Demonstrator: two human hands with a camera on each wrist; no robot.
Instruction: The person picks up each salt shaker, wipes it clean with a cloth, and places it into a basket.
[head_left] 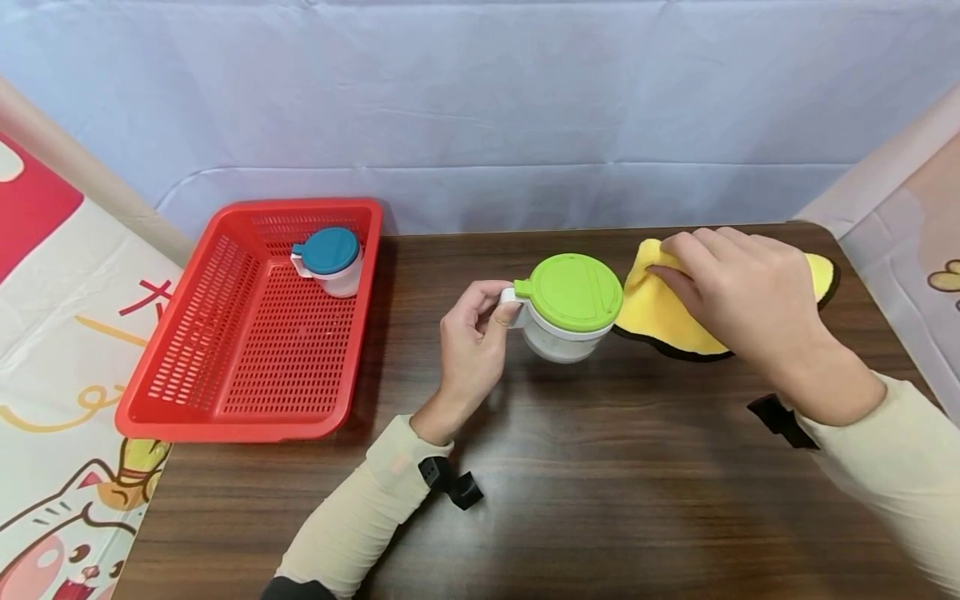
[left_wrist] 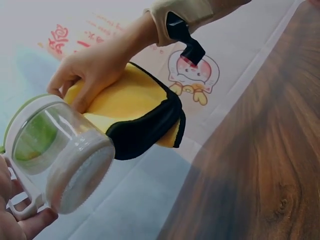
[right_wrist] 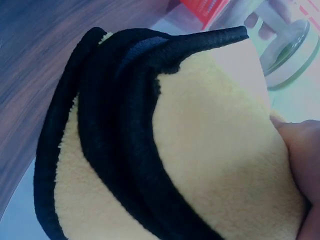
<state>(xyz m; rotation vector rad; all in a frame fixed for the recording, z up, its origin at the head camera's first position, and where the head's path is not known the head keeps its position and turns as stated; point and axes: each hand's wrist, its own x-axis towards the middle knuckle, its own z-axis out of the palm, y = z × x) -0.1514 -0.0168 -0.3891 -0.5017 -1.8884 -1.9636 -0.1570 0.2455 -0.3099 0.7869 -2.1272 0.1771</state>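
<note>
My left hand grips the white handle of a clear seasoning jar with a green lid. The jar is tilted and held above the table, and some white content shows through its wall in the left wrist view. To its right, my right hand pinches a yellow cloth with black edging between thumb and fingers. Folds of the cloth hang down in the right wrist view. The cloth's left edge lies right beside the jar in the head view.
A red plastic basket stands on the left of the brown wooden table. Inside its far right corner is a similar jar with a blue lid. A pale cloth backdrop hangs behind the table.
</note>
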